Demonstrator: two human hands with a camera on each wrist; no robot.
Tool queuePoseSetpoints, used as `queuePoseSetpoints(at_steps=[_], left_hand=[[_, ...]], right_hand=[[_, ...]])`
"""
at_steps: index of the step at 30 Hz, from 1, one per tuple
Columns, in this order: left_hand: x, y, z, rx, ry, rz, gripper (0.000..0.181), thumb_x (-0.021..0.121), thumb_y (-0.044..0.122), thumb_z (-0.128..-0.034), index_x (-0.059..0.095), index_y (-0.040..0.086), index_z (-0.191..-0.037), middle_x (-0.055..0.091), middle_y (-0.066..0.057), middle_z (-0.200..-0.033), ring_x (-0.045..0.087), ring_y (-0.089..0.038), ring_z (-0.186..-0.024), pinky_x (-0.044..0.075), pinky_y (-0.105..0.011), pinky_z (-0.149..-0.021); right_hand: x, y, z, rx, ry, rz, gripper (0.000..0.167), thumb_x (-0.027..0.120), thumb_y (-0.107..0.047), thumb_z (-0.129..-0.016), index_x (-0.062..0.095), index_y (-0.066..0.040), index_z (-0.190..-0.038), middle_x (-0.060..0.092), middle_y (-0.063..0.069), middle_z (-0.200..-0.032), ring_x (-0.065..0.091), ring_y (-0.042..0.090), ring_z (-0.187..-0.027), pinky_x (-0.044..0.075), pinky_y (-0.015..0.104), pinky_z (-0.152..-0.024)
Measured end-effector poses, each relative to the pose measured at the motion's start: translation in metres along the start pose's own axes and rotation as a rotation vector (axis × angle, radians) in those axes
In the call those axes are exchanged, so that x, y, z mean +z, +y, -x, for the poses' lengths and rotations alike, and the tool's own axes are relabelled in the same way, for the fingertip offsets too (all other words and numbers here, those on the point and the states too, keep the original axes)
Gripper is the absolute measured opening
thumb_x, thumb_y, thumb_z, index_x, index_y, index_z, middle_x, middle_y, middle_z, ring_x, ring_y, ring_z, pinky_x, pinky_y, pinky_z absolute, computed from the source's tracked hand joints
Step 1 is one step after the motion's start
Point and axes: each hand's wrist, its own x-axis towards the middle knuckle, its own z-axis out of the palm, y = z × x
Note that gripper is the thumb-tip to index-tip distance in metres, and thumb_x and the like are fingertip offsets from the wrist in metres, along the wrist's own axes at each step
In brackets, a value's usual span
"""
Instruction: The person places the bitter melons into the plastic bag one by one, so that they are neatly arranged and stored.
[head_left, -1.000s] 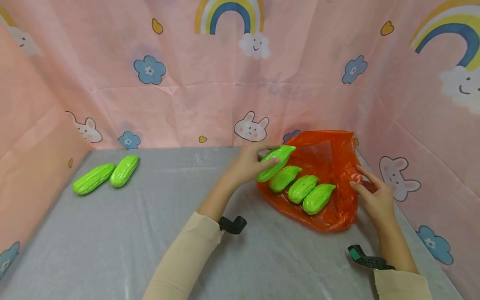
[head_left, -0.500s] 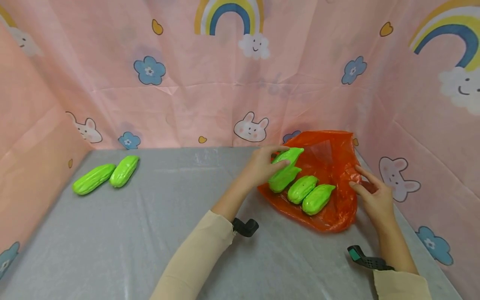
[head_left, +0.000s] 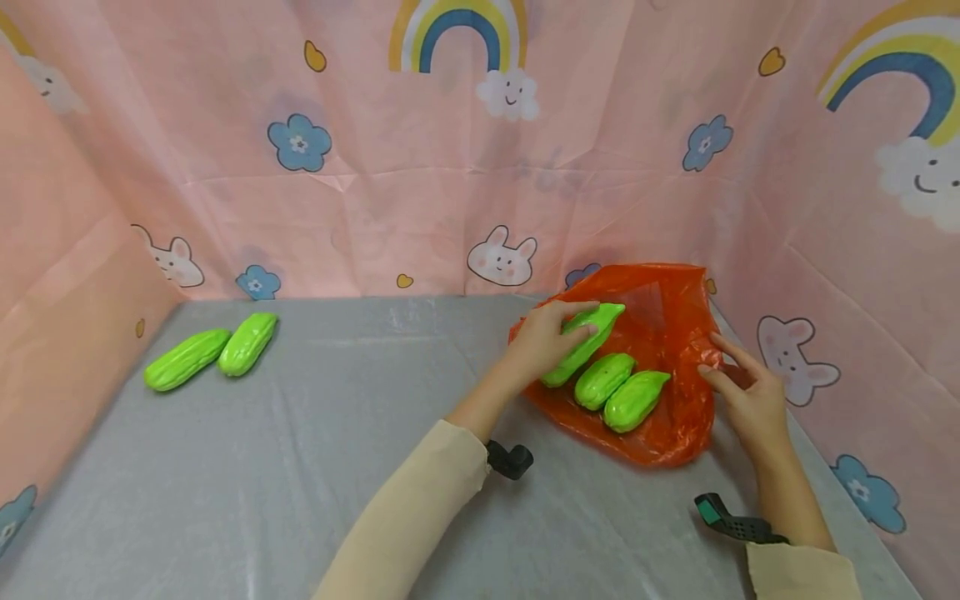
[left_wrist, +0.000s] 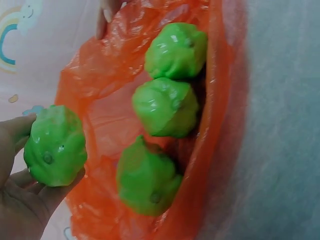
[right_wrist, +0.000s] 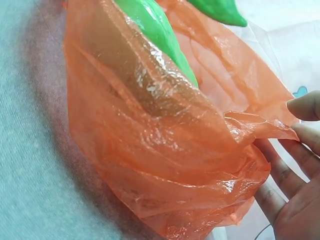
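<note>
My left hand (head_left: pixel 538 343) grips a glossy green ribbed gourd (left_wrist: pixel 56 146) with a pointed tip. It hangs over the opening of a red plastic bag (head_left: pixel 671 425). Three similar gourds lie side by side in the bag, seen in the left wrist view: an upper gourd (left_wrist: pixel 175 50), a middle gourd (left_wrist: pixel 165 107) and a lower gourd (left_wrist: pixel 147 180). In the head view the held one mostly covers the third. My right hand (head_left: pixel 753 404) pinches the bag's right edge between thumb and fingers, shown closely in the right wrist view.
Two more green gourds, a longer gourd (head_left: pixel 187 360) and a shorter gourd (head_left: pixel 248 344), lie together at the far left of the grey tabletop (head_left: pixel 337 450). Pink printed cloth (head_left: pixel 420 192) rises behind the table and along both sides, close to the bag's right.
My left hand has carried its gourd rightward and slightly nearer, farther over the bag, now covering most of the leftmost gourd inside. The right hand stays in place on the bag's edge.
</note>
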Motion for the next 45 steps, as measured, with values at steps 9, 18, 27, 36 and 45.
queuePoseSetpoints(at_steps=[9,18,27,36,45], left_hand=[[0.014,-0.001,0.001,-0.082,0.046,0.004,0.037,0.068,0.026,-0.0979,0.067,0.020,-0.134,0.068,0.002,-0.134,0.061,-0.017,-0.127,0.053,-0.034,-0.104],[0.020,-0.002,0.000,-0.082,0.014,-0.022,0.035,0.068,0.026,-0.0978,0.068,0.019,-0.133,0.069,0.002,-0.132,0.062,-0.013,-0.120,0.053,-0.029,-0.102],[0.031,-0.003,-0.001,-0.131,-0.001,-0.041,0.032,0.070,0.025,-0.0964,0.071,0.018,-0.128,0.072,0.003,-0.126,0.063,-0.011,-0.105,0.054,-0.024,-0.093],[0.037,-0.001,-0.001,-0.137,-0.011,-0.112,0.033,0.070,0.028,-0.0961,0.071,0.020,-0.128,0.072,0.004,-0.125,0.063,-0.010,-0.101,0.055,-0.025,-0.093],[0.037,0.002,-0.001,-0.127,-0.005,-0.121,0.036,0.070,0.028,-0.0958,0.069,0.020,-0.131,0.070,0.004,-0.128,0.063,-0.011,-0.107,0.054,-0.027,-0.098]], right_hand=[[0.002,-0.001,-0.001,-0.017,-0.003,0.023,0.053,0.060,-0.034,-0.101,0.048,-0.024,-0.152,0.056,-0.018,-0.137,0.051,-0.014,-0.100,0.047,0.001,-0.077],[0.004,-0.003,-0.001,-0.027,0.006,0.035,0.052,0.060,-0.033,-0.101,0.049,-0.024,-0.151,0.057,-0.014,-0.140,0.051,-0.013,-0.101,0.046,0.000,-0.078],[0.005,-0.004,-0.001,-0.007,0.010,0.030,0.053,0.060,-0.035,-0.101,0.049,-0.024,-0.151,0.056,-0.016,-0.138,0.050,-0.012,-0.100,0.045,0.000,-0.078],[0.006,-0.004,0.000,-0.018,0.013,0.030,0.052,0.060,-0.033,-0.101,0.049,-0.022,-0.151,0.057,-0.012,-0.138,0.052,-0.013,-0.099,0.047,0.000,-0.077],[0.005,-0.002,-0.001,-0.010,0.017,0.018,0.052,0.061,-0.033,-0.101,0.049,-0.023,-0.151,0.054,-0.023,-0.132,0.052,-0.012,-0.098,0.047,0.001,-0.076]])
